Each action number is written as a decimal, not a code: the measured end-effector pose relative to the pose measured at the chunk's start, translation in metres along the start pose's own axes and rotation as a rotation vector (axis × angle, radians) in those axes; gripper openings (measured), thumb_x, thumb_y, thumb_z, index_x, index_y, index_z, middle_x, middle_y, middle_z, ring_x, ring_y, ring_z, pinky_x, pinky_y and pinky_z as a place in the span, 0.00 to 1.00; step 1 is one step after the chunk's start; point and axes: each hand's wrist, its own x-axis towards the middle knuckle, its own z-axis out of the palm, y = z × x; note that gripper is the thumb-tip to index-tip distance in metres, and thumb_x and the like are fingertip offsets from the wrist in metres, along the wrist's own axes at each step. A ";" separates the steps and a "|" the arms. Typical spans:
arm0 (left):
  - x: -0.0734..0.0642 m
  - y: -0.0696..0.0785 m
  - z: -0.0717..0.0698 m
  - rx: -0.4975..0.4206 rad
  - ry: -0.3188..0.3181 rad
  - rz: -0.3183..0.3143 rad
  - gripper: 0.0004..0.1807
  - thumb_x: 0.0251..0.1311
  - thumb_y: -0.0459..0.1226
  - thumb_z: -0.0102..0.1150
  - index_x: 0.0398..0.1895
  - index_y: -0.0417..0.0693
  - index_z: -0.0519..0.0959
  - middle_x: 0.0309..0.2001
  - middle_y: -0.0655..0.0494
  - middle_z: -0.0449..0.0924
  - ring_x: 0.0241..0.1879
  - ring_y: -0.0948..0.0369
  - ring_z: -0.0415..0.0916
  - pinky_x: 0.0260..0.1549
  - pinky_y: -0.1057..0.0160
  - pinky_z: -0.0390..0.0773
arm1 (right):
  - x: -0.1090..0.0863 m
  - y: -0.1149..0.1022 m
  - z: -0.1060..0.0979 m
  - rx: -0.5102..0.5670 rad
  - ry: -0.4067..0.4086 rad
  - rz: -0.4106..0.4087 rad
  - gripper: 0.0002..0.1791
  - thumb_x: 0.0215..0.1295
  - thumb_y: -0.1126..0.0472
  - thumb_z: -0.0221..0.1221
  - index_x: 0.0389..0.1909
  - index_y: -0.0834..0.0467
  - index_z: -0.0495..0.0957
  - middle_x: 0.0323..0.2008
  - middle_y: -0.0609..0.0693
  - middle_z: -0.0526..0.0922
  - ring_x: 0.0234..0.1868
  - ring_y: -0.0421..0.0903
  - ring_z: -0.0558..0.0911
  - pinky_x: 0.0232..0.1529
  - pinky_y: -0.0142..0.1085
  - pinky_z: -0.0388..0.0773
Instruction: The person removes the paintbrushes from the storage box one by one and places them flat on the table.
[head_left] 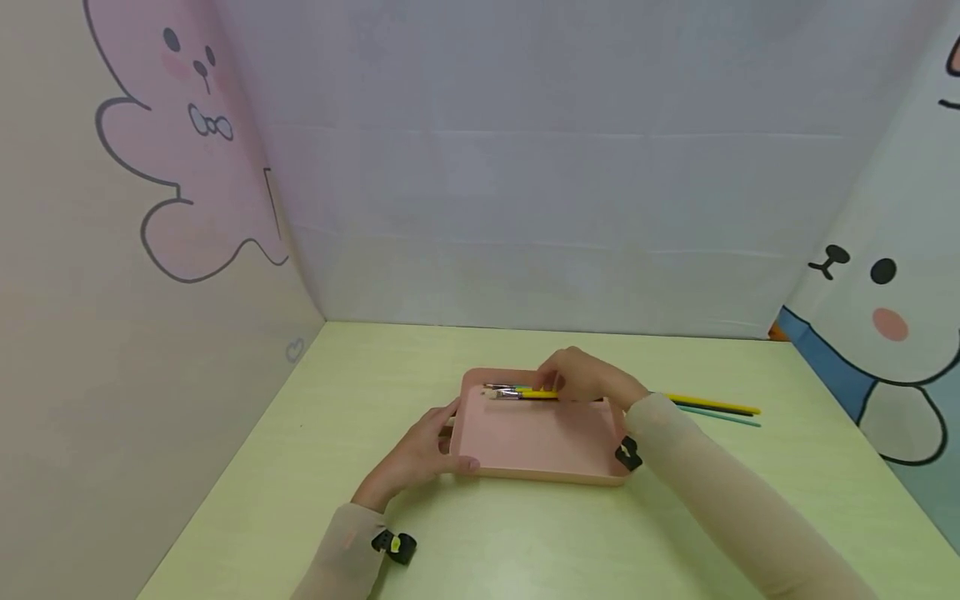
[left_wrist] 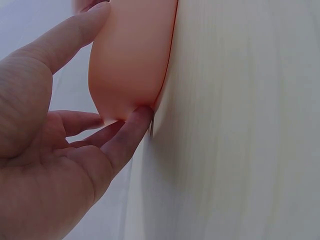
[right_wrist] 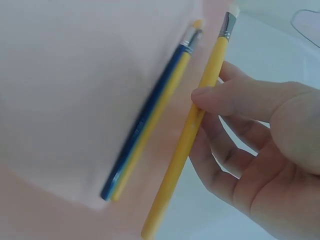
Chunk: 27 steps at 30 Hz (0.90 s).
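Observation:
A shallow pink tray (head_left: pixel 540 442) stands on the table. My left hand (head_left: pixel 420 446) holds its left end, with the thumb at the near corner and the fingers round the side, some low by the table in the left wrist view. Above the tray's far side, my right hand (head_left: pixel 585 377) pinches a yellow paintbrush (right_wrist: pixel 182 145) with pale bristles between thumb and fingers. Beneath that brush, a blue paintbrush (right_wrist: pixel 140 125) and a thinner yellow paintbrush (right_wrist: pixel 155 122) lie side by side in the tray. The right hand partly hides the brushes in the head view.
Right of the tray, partly behind the right forearm, several thin sticks like brush handles lie on the table: a yellow handle (head_left: pixel 712 403), a dark one and a teal handle (head_left: pixel 723 415). A pale wall sheet (head_left: pixel 525 208) rises behind the table (head_left: pixel 300 450).

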 end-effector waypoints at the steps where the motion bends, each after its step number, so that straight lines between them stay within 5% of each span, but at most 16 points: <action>1: 0.000 0.000 0.000 0.000 -0.001 0.000 0.61 0.54 0.45 0.84 0.87 0.51 0.54 0.73 0.43 0.65 0.69 0.45 0.74 0.67 0.46 0.78 | -0.002 0.000 -0.002 -0.010 0.003 -0.017 0.23 0.61 0.83 0.61 0.49 0.57 0.89 0.44 0.49 0.89 0.44 0.48 0.86 0.49 0.41 0.87; 6: 0.000 0.000 0.000 0.009 0.003 -0.007 0.62 0.53 0.45 0.84 0.86 0.50 0.55 0.74 0.43 0.65 0.69 0.46 0.74 0.66 0.47 0.79 | -0.017 0.001 -0.014 -0.043 0.042 -0.068 0.21 0.61 0.82 0.63 0.50 0.60 0.89 0.43 0.51 0.89 0.41 0.50 0.87 0.46 0.39 0.88; 27: 0.003 -0.002 0.000 -0.006 -0.007 0.014 0.61 0.55 0.43 0.83 0.87 0.50 0.52 0.72 0.40 0.65 0.69 0.44 0.74 0.66 0.48 0.79 | -0.077 0.032 -0.044 -0.023 0.118 -0.013 0.22 0.63 0.80 0.61 0.52 0.58 0.89 0.49 0.51 0.89 0.43 0.45 0.87 0.42 0.36 0.88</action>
